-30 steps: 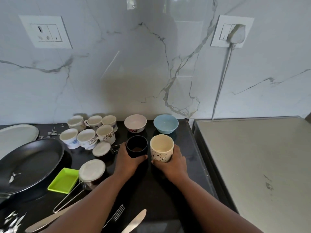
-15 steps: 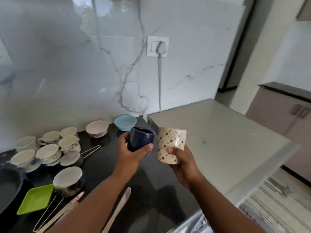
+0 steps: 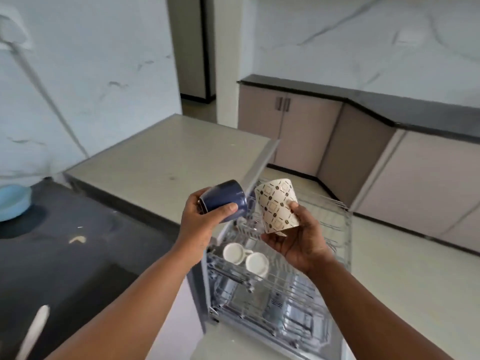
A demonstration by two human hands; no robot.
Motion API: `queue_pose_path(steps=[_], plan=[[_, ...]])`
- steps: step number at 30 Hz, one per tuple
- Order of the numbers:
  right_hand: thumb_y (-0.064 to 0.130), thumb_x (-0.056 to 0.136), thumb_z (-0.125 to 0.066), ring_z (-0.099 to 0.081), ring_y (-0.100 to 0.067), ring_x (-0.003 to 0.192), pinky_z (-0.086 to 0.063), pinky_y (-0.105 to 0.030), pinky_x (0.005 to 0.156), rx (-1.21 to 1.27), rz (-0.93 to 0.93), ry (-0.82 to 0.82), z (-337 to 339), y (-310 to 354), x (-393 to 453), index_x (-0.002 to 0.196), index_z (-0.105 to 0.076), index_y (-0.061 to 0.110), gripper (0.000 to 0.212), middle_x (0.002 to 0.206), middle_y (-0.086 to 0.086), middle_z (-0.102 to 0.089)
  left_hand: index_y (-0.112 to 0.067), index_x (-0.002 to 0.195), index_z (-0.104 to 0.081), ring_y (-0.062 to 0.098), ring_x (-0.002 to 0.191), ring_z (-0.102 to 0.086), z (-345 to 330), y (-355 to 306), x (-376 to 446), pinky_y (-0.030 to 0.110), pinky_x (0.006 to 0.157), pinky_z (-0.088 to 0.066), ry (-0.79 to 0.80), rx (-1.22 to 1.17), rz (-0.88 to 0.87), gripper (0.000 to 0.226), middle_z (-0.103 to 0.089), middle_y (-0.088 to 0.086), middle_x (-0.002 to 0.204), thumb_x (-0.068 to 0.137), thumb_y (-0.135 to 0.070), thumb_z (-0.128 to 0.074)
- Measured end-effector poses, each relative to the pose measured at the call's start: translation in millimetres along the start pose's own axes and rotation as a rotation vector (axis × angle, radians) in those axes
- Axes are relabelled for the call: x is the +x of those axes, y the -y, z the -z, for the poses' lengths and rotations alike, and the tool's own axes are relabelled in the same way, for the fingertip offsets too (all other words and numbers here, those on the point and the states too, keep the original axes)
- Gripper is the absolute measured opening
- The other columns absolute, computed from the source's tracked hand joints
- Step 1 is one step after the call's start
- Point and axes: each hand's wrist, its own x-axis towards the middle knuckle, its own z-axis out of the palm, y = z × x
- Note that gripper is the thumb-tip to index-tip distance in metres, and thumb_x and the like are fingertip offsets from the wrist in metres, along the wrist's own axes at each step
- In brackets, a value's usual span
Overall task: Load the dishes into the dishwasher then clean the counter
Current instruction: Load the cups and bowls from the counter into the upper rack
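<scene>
Meanwhile, the left hand (image 3: 200, 224) gripped a dark blue glazed mug (image 3: 224, 201), fingers and thumb curled round its body, with the mug tipped on its side so its base pointed up and to the right. Just beside it the right hand (image 3: 298, 242) held a cream ceramic cup with a brown diamond pattern (image 3: 276, 206), tilted and cradled between thumb and curled fingers. Both were held in the air above the pulled-out wire dishwasher rack (image 3: 324, 255) (the picture was somewhat blurred). Two white ceramic cups (image 3: 245, 257) lay upside down side by side in the rack's near left part. A light blue bowl (image 3: 14, 201) sat on the black stone worktop (image 3: 78, 255) at the far left, by the marble wall.
</scene>
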Motion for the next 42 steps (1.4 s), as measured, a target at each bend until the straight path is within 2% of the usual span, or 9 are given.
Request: queue_pose_path(steps=[4, 7, 11, 14, 16, 21, 26, 30, 42], plan=[[0.031, 0.067, -0.074, -0.064, -0.034, 0.089, -0.052, -0.052, 0.09, 0.004, -0.064, -0.2, 87.8, 19.2, 6.4, 0.117, -0.062, 0.006, 0.058, 0.105, -0.021, -0.066, -0.015, 0.113, -0.055, 0.017, 0.09, -0.068, -70.3, 51.6, 8.8, 0.026, 0.067, -0.056, 0.1, 0.057, 0.139, 0.069, -0.064, 0.006, 0.109, 0.053, -0.008, -0.089], [0.027, 0.067, -0.075, -0.063, -0.033, 0.087, -0.057, -0.045, 0.073, -0.094, -0.17, -0.286, 139.5, 25.8, 16.9, 0.12, -0.06, 0.005, 0.059, 0.103, -0.02, -0.066, -0.019, 0.113, -0.055, 0.023, 0.092, -0.069, -114.7, 96.0, 18.6, 0.038, 0.071, -0.058, 0.12, 0.134, 0.247, 0.076, -0.065, 0.007, 0.11, 0.046, -0.02, -0.092], [0.023, 0.087, -0.066, -0.064, -0.033, 0.088, -0.056, -0.036, 0.06, -0.367, -0.335, -0.337, 191.9, 23.9, 38.1, 0.127, -0.049, 0.005, 0.047, 0.109, -0.021, -0.062, -0.021, 0.115, -0.051, 0.023, 0.101, -0.065, -141.9, 153.2, 30.8, 0.041, 0.083, -0.058, 0.144, 0.345, 0.345, 0.067, -0.063, 0.003, 0.11, 0.061, -0.005, -0.089], [0.029, 0.077, -0.079, -0.065, -0.031, 0.088, -0.06, -0.044, 0.07, -0.643, -0.399, -0.428, 220.1, 4.7, 63.8, 0.128, -0.038, 0.011, 0.068, 0.107, -0.015, -0.059, -0.019, 0.123, -0.046, 0.02, 0.102, -0.059, -142.7, 183.2, 35.9, 0.025, 0.076, -0.049, 0.184, 0.667, 0.331, 0.082, -0.059, 0.001, 0.111, 0.057, -0.019, -0.093], [0.035, 0.069, -0.084, -0.062, -0.025, 0.09, -0.058, -0.042, 0.077, -0.89, -0.386, -0.48, 226.4, -8.7, 75.7, 0.125, -0.038, 0.014, 0.075, 0.107, -0.007, -0.055, -0.016, 0.128, -0.043, 0.017, 0.1, -0.055, -137.0, 195.9, 36.9, 0.017, 0.069, -0.04, 0.273, 0.85, 0.304, 0.087, -0.055, 0.0, 0.11, 0.058, -0.025, -0.093], [0.051, 0.064, -0.08, -0.057, -0.027, 0.099, -0.055, -0.036, 0.082, -1.42, -0.386, -0.339, 223.5, -34.7, 91.8, 0.124, -0.037, 0.024, 0.079, 0.117, -0.005, -0.042, -0.019, 0.132, -0.045, 0.018, 0.108, -0.056, -129.1, 233.1, 48.3, 0.028, 0.086, -0.045, 0.497, 1.106, 0.169, 0.082, -0.055, -0.003, 0.117, 0.062, -0.032, -0.087], [0.052, 0.07, -0.074, -0.047, -0.033, 0.119, -0.046, -0.042, 0.098, -1.682, -0.363, -0.257, 227.2, -60.8, 111.8, 0.132, -0.031, 0.023, 0.081, 0.128, -0.009, -0.041, -0.024, 0.131, -0.044, 0.023, 0.107, -0.06, -140.8, 276.8, 65.7, 0.038, 0.085, -0.046, 0.805, 1.516, -0.12, 0.079, -0.052, 0.0, 0.128, 0.064, -0.049, -0.076], [0.055, 0.073, -0.071, -0.042, -0.034, 0.125, -0.041, -0.042, 0.104, -1.745, -0.408, -0.247, 238.4, -77.0, 123.2, 0.137, -0.029, 0.021, 0.084, 0.135, -0.01, -0.038, -0.025, 0.136, -0.035, 0.025, 0.116, -0.055, -147.0, 299.4, 73.5, 0.043, 0.097, -0.03, 0.946, 1.641, -0.146, 0.075, -0.045, 0.001, 0.131, 0.073, -0.051, -0.067], [0.06, 0.075, -0.067, -0.043, -0.029, 0.119, -0.043, -0.039, 0.098, -1.828, -0.325, -0.244, 244.3, -105.1, 136.0, 0.129, -0.035, 0.022, 0.073, 0.127, -0.006, -0.04, -0.02, 0.134, -0.03, 0.027, 0.114, -0.052, -152.3, 333.3, 74.3, 0.042, 0.104, -0.021, 1.033, 1.799, -0.165, 0.069, -0.04, 0.006, 0.13, 0.079, -0.039, -0.068]])
